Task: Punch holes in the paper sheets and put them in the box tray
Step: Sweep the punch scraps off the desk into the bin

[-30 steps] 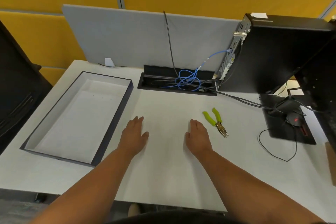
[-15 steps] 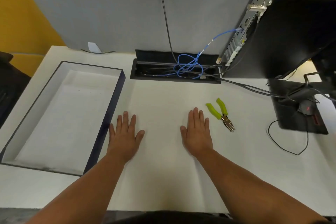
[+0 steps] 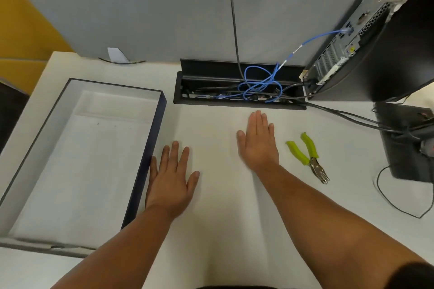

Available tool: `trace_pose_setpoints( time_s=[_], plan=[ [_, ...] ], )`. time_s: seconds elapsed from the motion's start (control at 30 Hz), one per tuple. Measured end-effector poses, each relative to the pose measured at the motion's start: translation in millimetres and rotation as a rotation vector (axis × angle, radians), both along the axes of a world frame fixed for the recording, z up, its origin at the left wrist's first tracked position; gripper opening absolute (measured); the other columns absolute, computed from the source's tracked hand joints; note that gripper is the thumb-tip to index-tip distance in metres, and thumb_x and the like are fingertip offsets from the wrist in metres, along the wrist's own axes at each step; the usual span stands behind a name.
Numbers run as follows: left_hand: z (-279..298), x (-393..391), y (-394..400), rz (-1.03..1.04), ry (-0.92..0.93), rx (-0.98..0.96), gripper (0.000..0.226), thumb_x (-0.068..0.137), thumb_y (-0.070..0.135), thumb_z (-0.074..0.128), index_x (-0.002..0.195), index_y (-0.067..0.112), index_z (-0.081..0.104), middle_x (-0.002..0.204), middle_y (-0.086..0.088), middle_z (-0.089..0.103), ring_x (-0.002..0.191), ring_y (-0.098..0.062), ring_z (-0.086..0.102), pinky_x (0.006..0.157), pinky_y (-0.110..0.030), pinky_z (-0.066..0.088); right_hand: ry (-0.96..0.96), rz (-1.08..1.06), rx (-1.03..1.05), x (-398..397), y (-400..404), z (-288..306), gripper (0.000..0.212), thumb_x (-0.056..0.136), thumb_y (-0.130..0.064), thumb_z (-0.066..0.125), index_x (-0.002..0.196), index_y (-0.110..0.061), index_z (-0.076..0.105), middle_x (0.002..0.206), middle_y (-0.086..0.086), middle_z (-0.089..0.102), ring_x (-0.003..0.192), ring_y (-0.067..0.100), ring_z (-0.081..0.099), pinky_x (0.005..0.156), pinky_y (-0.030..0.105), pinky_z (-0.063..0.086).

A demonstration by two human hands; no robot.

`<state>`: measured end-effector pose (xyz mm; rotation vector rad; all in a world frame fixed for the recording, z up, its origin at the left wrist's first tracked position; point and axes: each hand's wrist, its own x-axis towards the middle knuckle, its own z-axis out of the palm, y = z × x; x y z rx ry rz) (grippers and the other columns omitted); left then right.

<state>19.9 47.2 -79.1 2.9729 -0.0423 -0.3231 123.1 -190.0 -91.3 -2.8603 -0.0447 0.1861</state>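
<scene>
Hands lie flat on the tabletop (image 3: 223,206), both with fingers straight and holding nothing: the left hand (image 3: 171,180) rests palm down with its little finger just beside the dark wall of the box tray (image 3: 150,148), and the right hand (image 3: 257,143) lies further from the person, its fingertips near the cable well (image 3: 239,88).

Against the view half a second back, the right hand has slid forward, away from the person, while the left has stayed about where it was; the head has also tilted down and closer, so tray and hands fill more of the view. Neither hand has taken up anything.

Just to the right of the right hand, apart from it, lies the hole punch (image 3: 308,156), a plier type with green handles spread, its metal nose pointing toward the person. To the left of the left hand the tray shows a pale floor; a few dark specks on it might be holes in a sheet already placed, but I cannot tell. No loose paper sheets are plainly distinguishable from the pale tabletop under the hands.

By my reading, punching has not begun in this moment; the likely next reach is the right hand to the punch.
</scene>
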Motion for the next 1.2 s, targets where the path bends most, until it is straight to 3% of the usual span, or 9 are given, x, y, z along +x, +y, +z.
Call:
trace_pose_setpoints(
  time_s=[0.2,0.4,0.67,0.8,1.0,1.1,1.2],
  plan=[
    [1,1,0,-0.007,0.01,0.014,0.067,0.094,0.061,0.003,0.151,0.029,-0.013,0.16,0.001,-0.019,0.146,-0.021,-0.019,0.119,-0.05,-0.004,0.01,0.34,0.014,20,13,6,0.064,0.101,-0.046,0.015,0.154,-0.011,0.006,0.163,0.006,-0.003,0.149,0.018,-0.008,0.122,0.041,-0.002],
    [0,0,-2,-0.012,-0.006,0.028,0.069,0.094,0.061,0.004,0.153,0.027,-0.007,0.161,-0.002,-0.014,0.148,-0.023,-0.013,0.119,-0.05,-0.002,0.046,0.761,0.0,-23,-1,13,0.072,0.097,-0.053,0.018,0.153,-0.009,0.011,0.162,0.007,0.002,0.149,0.019,-0.005,0.122,0.039,0.001],
    [-6,1,2,-0.015,-0.015,0.033,0.068,0.094,0.059,0.002,0.153,0.027,-0.007,0.161,-0.001,-0.013,0.148,-0.023,-0.013,0.119,-0.052,0.001,0.051,0.912,0.101,-113,-33,11,0.07,0.099,-0.049,0.029,0.152,-0.006,0.017,0.162,0.009,0.008,0.15,0.022,0.002,0.122,0.043,0.008],
    [-5,-2,-1,0.003,-0.005,-0.008,0.07,0.092,0.06,-0.003,0.153,0.026,-0.007,0.161,-0.001,-0.014,0.147,-0.022,-0.014,0.119,-0.051,-0.003,0.078,0.732,0.347,-140,-44,17,0.067,0.1,-0.045,0.029,0.152,-0.006,0.015,0.162,0.007,0.008,0.15,0.016,0.004,0.122,0.038,0.006],
    [-3,-44,-20,0.121,-0.03,-0.03,0.073,0.093,0.062,-0.003,0.153,0.021,-0.006,0.161,-0.002,-0.013,0.148,-0.02,-0.013,0.119,-0.049,-0.002,-0.071,-0.006,0.629,-139,-72,21,0.064,0.098,-0.044,0.022,0.15,-0.007,0.022,0.159,0.004,0.018,0.147,0.007,0.013,0.119,0.021,0.001],
    [-2,-60,-34,0.174,-0.028,-0.021,0.075,0.092,0.064,-0.003,0.153,0.02,-0.009,0.161,-0.003,-0.014,0.147,-0.021,-0.014,0.12,-0.049,-0.002,-0.042,-0.083,0.635,-138,-85,22,0.06,0.096,-0.035,0.025,0.15,-0.008,0.022,0.158,0.001,0.019,0.146,0.011,0.015,0.116,0.013,-0.001],
    [0,-68,-60,0.186,-0.028,-0.01,0.076,0.092,0.063,-0.003,0.153,0.018,-0.008,0.161,-0.005,-0.013,0.148,-0.023,-0.013,0.119,-0.049,-0.001,-0.026,-0.042,0.617,-145,-91,21,0.057,0.095,-0.024,0.029,0.15,-0.011,0.022,0.155,-0.008,0.015,0.143,0.003,0.009,0.115,0.013,-0.003]
  ],
)
